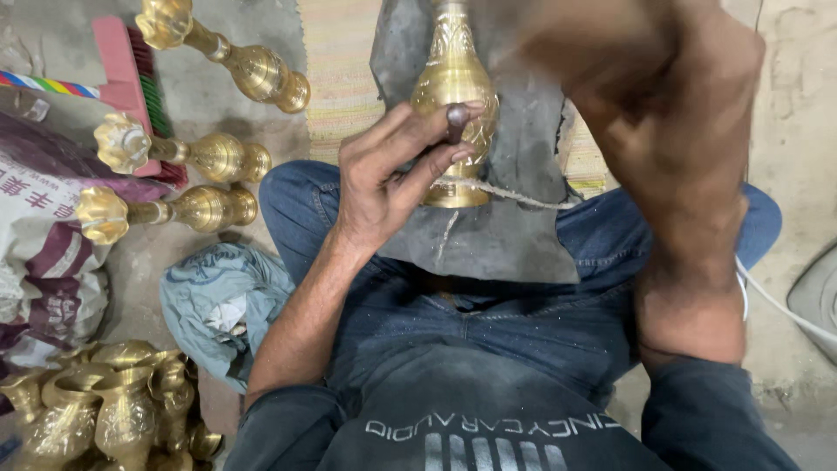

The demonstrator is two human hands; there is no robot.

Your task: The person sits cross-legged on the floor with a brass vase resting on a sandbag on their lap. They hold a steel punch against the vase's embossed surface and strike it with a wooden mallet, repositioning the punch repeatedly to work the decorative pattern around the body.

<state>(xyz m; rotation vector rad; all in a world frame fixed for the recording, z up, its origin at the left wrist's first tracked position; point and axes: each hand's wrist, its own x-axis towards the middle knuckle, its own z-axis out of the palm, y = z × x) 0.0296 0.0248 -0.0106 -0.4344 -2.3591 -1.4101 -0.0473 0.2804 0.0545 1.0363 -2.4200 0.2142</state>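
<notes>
Two hands at work over one engraved brass vase [453, 83], upright on a dark grey pad [514, 235] across the lap. Left hand [392, 174] pinching a small dark tool [456, 122] between thumb and fingers, tip pressed to the vase's belly. Right hand [671, 113] raised close to the camera, blurred; grip impossible to tell. Frayed cord [514, 196] trailing from the vase's foot toward the right. Likely risks: tool tip skidding on the rounded brass and scoring the pattern; vase tipping off the soft pad, with nothing seen bracing it. Further left on the floor, three finished brass stems [166, 209] lying on their sides, a pink brush [131, 78], a crumpled blue cloth [222, 301], a printed sack [44, 262] with contents hidden, and a cluster of brass vases [113, 406], interiors not visible.
</notes>
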